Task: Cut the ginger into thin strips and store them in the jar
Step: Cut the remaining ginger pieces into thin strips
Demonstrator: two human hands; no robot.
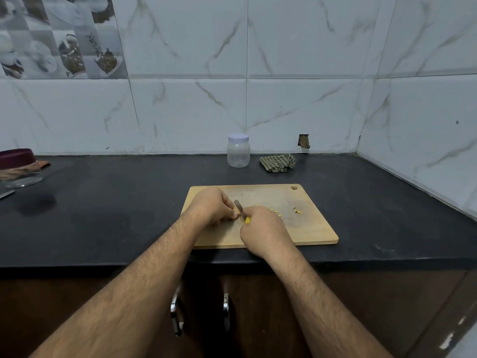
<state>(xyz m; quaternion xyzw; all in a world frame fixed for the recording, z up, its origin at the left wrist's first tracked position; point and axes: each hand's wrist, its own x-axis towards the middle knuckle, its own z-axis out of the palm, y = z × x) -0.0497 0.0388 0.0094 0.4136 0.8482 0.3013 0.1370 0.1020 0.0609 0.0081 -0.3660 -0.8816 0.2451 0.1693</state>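
Observation:
A wooden cutting board (309,228) lies on the black counter in front of me. My left hand (211,206) curls over a small piece of ginger (236,211) on the board, which its fingers mostly hide. My right hand (263,228) grips a knife (238,206) with a yellow handle; the short blade points up and left, against the ginger. Several thin ginger bits (273,210) lie scattered to the right of the hands. A clear plastic jar (238,153) with a pale lilac lid on stands at the back by the wall.
A crumpled checked cloth (277,163) lies right of the jar. At the far left edge stand a glass container with a maroon lid (18,166) and a metal utensil tip (6,194). Cabinet handles (176,311) hang below the counter edge.

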